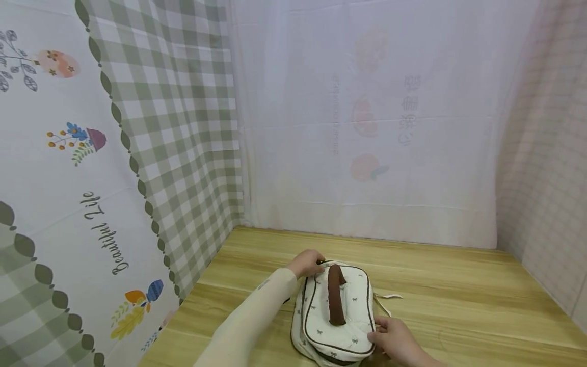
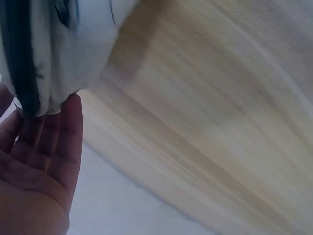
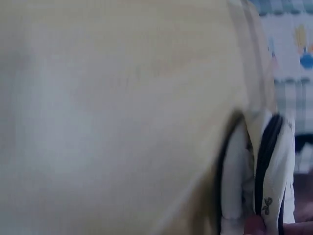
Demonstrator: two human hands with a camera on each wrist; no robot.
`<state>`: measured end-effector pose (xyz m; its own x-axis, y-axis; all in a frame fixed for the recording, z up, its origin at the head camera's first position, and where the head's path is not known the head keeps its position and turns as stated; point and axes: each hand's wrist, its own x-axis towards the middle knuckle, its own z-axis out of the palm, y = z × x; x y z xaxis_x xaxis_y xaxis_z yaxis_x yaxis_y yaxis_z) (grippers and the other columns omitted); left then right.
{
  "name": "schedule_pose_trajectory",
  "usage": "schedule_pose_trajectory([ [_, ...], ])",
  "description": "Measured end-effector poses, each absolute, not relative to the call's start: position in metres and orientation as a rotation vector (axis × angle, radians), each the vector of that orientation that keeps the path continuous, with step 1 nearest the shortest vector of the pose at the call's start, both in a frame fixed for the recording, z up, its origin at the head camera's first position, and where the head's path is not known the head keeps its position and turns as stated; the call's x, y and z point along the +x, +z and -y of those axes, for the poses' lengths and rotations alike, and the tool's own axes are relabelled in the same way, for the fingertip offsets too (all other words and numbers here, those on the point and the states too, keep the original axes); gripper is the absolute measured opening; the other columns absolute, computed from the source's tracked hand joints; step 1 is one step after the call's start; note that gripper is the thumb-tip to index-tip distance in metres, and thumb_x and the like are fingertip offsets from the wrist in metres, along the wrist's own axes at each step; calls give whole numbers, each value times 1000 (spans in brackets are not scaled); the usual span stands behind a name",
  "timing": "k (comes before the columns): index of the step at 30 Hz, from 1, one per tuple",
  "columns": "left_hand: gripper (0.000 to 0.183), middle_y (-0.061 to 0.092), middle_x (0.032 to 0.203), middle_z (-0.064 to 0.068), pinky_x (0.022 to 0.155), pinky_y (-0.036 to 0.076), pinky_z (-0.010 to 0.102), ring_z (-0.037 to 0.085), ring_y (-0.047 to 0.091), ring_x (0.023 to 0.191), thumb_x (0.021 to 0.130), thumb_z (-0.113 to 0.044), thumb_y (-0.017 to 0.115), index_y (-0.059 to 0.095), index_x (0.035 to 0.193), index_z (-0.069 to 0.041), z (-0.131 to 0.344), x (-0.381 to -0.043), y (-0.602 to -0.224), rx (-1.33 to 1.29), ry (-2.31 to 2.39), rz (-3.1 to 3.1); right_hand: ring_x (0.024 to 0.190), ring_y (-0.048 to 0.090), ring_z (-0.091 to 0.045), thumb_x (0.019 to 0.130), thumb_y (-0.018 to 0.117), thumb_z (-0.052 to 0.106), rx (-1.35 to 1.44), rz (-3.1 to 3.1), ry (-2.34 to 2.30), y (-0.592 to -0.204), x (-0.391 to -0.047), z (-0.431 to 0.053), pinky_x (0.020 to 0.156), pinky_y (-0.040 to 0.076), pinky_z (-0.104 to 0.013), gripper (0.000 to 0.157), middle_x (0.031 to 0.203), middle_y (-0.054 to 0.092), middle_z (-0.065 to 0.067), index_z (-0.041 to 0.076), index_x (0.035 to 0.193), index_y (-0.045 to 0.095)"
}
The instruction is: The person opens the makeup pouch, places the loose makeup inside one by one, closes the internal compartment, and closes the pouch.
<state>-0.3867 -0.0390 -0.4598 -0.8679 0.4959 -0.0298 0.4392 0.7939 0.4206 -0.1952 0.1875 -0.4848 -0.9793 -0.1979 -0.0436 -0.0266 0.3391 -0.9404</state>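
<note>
A white toiletry bag (image 1: 359, 293) with a small bow print, dark piping and a brown handle (image 1: 336, 300) on its lid stands on the table. My left hand (image 1: 306, 263) holds its far left corner. In the left wrist view the fingers of that left hand (image 2: 41, 166) lie against the bag (image 2: 88, 39), partly behind it. At the near right corner, my right hand (image 1: 398, 337) pinches the lid's edge with the thumb on top. The right wrist view shows the bag's dark zipper (image 3: 267, 152) and only the fingertips of this hand. The bag's inside is hidden.
Thin pale straps (image 1: 389, 296) trail from the bag's right side onto the wood-grain table (image 1: 449, 295). A green checked cloth (image 1: 183, 102) hangs on the left, a white curtain (image 1: 293, 153) at the back, and a pale checked cloth (image 1: 545, 204) on the right.
</note>
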Motion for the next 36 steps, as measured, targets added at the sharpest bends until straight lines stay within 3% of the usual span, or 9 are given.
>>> schedule_pose_trajectory([
  [2, 11, 65, 82, 1, 63, 49, 27, 12, 59, 70, 97, -11, 63, 71, 94, -5, 43, -386, -461, 706, 657, -2844, 59, 59, -19, 86, 60, -4, -149, -2508, -1696, -480, -200, -195, 48, 49, -31, 45, 82, 69, -10, -25, 123, 47],
  [5, 23, 43, 60, -4, 48, 36, 26, 10, 39, 49, 96, -7, 61, 62, 73, -8, 49, -384, -462, 653, 726, -2824, 58, 59, -19, 86, 60, -4, -48, -2594, -1672, -475, -209, -207, 47, 47, -30, 41, 80, 69, -8, -22, 122, 52],
  [7, 28, 37, 58, -3, 45, 34, 25, 10, 35, 46, 96, -7, 61, 57, 68, -7, 53, -384, -463, 610, 786, -2798, 60, 59, -18, 86, 61, -3, 23, -2679, -1613, -472, -218, -216, 47, 46, -28, 38, 81, 69, -7, -20, 120, 57],
  [9, 23, 40, 58, -4, 45, 34, 26, 10, 35, 46, 95, -7, 61, 64, 73, -7, 57, -383, -464, 575, 847, -2778, 63, 58, -18, 86, 62, -2, 52, -2745, -1542, -468, -227, -225, 50, 45, -28, 35, 83, 69, -9, -17, 117, 61],
  [15, 43, 30, 46, -5, 43, 28, 24, 8, 27, 41, 91, -4, 63, 42, 55, -15, 67, -372, -465, 528, 1055, -2749, 94, 65, -28, 88, 63, 3, -93, -2902, -1273, -458, -256, -249, 74, 52, -35, 31, 104, 71, -21, -12, 114, 67],
  [18, 42, 38, 45, -4, 43, 32, 25, 8, 32, 41, 89, -5, 66, 47, 53, -15, 72, -364, -466, 469, 1166, -2721, 104, 64, -36, 90, 62, 3, -164, -2932, -1231, -454, -272, -258, 79, 52, -39, 29, 109, 69, -24, -12, 114, 67],
  [25, 24, 60, 61, 5, 48, 43, 27, 12, 49, 53, 86, -11, 73, 67, 63, -8, 84, -346, -472, 391, 1268, -2672, 105, 62, -43, 93, 61, 4, -235, -3014, -1109, -445, -302, -267, 78, 53, -45, 26, 112, 68, -25, -7, 114, 70],
  [36, 29, 51, 57, 1, 48, 32, 26, 12, 41, 51, 87, -13, 74, 61, 64, -1, 91, -319, -478, 329, 1411, -2519, 99, 63, -38, 93, 61, 7, -150, -3061, -1111, -448, -331, -260, 74, 50, -42, 20, 109, 70, -20, 0, 107, 74],
])
